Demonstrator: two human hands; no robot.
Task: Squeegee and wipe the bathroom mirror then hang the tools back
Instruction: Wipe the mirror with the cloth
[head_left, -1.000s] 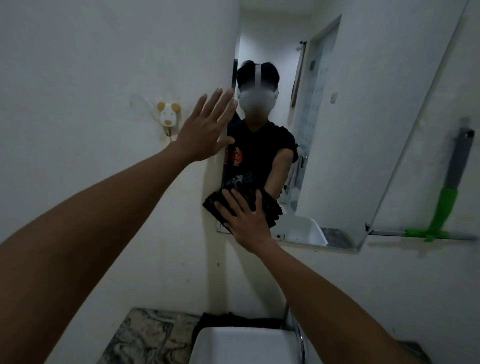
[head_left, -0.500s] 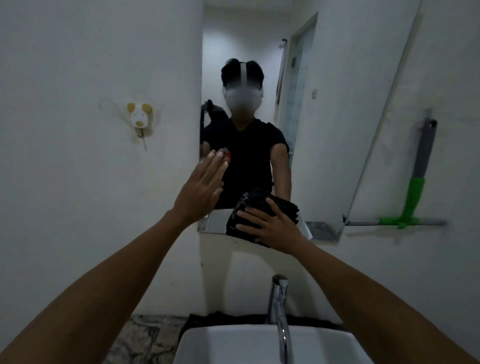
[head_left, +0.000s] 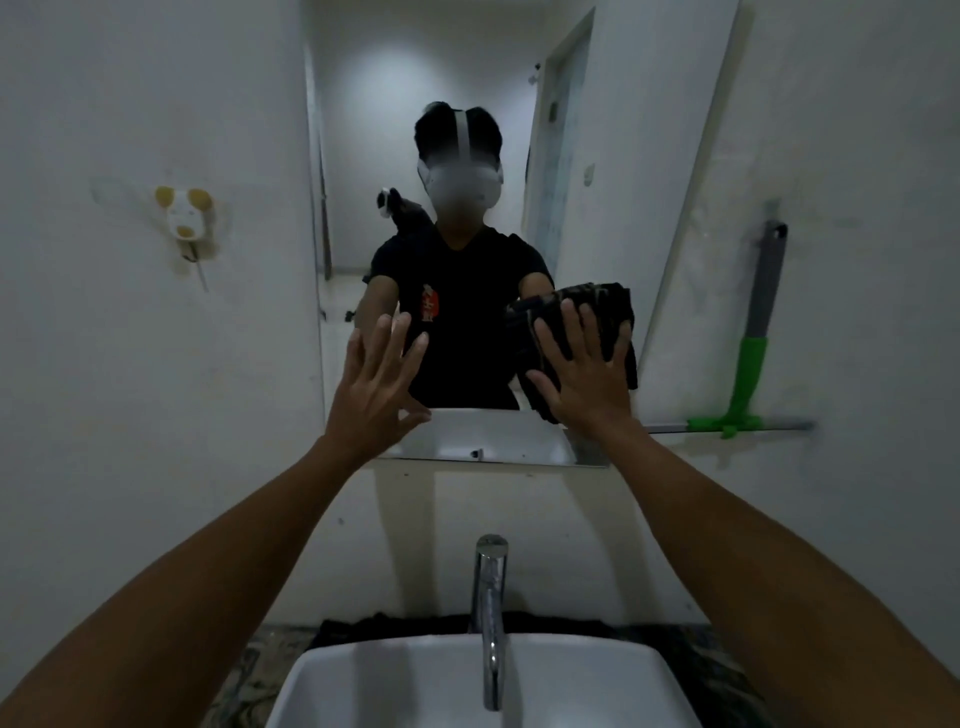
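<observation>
Rightward along the mirror (head_left: 467, 78) went the right hand (head_left: 587, 374), fingers spread flat, pressing the black cloth (head_left: 618, 306) near the glass's lower right edge. Left hand (head_left: 371, 387) hovers spread, holding nothing. Green-handled squeegee (head_left: 753, 358) hangs on the wall rightward.

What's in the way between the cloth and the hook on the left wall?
Only the left hand, raised open in front of the mirror. The right hand presses the cloth near the mirror's right edge; the hook hangs empty.
</observation>
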